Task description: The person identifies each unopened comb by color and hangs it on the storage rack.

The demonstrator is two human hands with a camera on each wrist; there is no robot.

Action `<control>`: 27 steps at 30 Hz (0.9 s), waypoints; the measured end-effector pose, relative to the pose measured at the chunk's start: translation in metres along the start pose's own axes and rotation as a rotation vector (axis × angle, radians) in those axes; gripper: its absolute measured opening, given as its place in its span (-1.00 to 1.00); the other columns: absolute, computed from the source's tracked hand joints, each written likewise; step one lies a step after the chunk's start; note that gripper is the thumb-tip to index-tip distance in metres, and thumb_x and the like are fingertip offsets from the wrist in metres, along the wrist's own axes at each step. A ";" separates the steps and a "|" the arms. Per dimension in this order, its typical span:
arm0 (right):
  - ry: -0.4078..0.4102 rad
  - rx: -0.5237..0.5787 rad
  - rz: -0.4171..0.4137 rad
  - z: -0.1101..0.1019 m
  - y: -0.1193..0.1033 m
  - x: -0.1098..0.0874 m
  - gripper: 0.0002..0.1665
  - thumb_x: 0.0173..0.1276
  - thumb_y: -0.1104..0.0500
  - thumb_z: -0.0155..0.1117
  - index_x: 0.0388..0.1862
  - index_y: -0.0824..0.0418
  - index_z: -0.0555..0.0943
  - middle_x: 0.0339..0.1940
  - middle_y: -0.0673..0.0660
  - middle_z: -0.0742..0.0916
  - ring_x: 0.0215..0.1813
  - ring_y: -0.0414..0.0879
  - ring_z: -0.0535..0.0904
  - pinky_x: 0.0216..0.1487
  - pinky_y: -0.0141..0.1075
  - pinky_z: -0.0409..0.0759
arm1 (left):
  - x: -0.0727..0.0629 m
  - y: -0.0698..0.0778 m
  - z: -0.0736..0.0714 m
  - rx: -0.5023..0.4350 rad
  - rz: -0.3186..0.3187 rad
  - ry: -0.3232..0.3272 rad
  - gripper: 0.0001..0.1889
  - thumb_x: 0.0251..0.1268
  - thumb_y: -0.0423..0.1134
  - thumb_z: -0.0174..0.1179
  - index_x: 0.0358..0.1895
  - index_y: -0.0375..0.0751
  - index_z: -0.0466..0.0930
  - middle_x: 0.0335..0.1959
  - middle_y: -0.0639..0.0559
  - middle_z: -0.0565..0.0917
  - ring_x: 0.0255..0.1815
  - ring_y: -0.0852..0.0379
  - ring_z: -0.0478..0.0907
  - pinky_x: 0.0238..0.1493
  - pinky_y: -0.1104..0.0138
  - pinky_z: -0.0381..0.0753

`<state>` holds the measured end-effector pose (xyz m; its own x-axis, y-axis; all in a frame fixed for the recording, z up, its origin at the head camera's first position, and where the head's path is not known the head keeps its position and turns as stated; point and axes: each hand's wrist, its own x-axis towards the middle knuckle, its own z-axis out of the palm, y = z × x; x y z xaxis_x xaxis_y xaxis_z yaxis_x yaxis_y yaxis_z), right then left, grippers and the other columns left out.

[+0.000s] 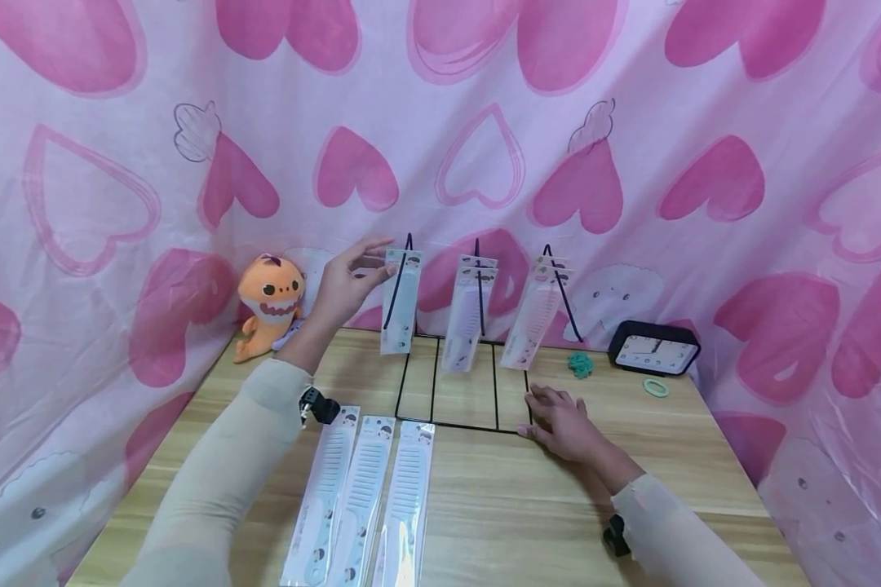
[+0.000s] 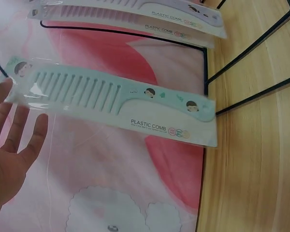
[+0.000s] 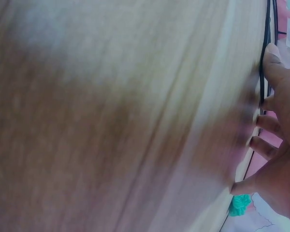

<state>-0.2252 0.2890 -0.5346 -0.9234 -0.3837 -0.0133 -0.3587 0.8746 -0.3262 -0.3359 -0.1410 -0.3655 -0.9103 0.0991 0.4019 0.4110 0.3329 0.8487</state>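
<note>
A pale green comb in a clear package [image 1: 400,302] hangs from the left hook of a black wire rack [image 1: 464,425]. My left hand [image 1: 348,281] is at the top of this package, its thumb tip overlapping the card's edge. In the left wrist view the other fingers [image 2: 40,128] are extended and spread beside the green comb [image 2: 101,94]. My right hand [image 1: 564,425] rests low at the right front corner of the rack's base, thumb and fingertips at the wire. Purple comb packages [image 1: 468,318] hang on the middle hook and pink comb packages [image 1: 534,318] on the right one.
Three packaged combs [image 1: 367,497] lie side by side in front of the rack. An orange plush toy [image 1: 270,306] sits at the back left. At the back right are a black clock [image 1: 655,347], a teal scrunchie-like bundle [image 1: 580,364] and a light green ring [image 1: 656,388].
</note>
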 end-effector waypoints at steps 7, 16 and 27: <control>-0.013 -0.010 0.013 0.001 0.001 0.000 -0.14 0.62 -0.22 0.38 0.66 0.25 0.48 0.76 0.31 0.42 0.66 0.47 0.36 0.49 0.80 0.08 | -0.015 -0.015 -0.021 0.036 -0.048 -0.046 -0.29 0.56 -0.04 0.45 0.67 0.36 0.41 0.40 0.00 0.70 0.41 -0.11 0.67 0.44 -0.15 0.71; 0.008 -0.014 -0.008 0.002 0.001 0.000 -0.12 0.60 -0.23 0.40 0.65 0.27 0.49 0.74 0.33 0.45 0.61 0.48 0.40 0.46 0.82 0.11 | -0.051 -0.059 -0.053 0.242 -0.224 -0.175 -0.39 0.59 -0.04 0.41 0.62 0.16 0.50 0.42 -0.09 0.71 0.40 -0.22 0.67 0.34 -0.16 0.76; 0.014 -0.012 -0.002 0.004 0.002 0.000 -0.13 0.61 -0.23 0.39 0.65 0.26 0.50 0.74 0.31 0.45 0.63 0.48 0.39 0.47 0.81 0.11 | -0.111 -0.107 -0.067 0.350 -0.329 -0.378 -0.44 0.55 -0.04 0.45 0.50 -0.09 0.61 0.31 -0.20 0.77 0.29 -0.24 0.72 0.32 -0.10 0.76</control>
<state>-0.2253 0.2896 -0.5387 -0.9246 -0.3810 0.0003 -0.3618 0.8776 -0.3146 -0.2752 -0.2505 -0.4782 -0.9678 0.2429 -0.0664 0.1226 0.6849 0.7182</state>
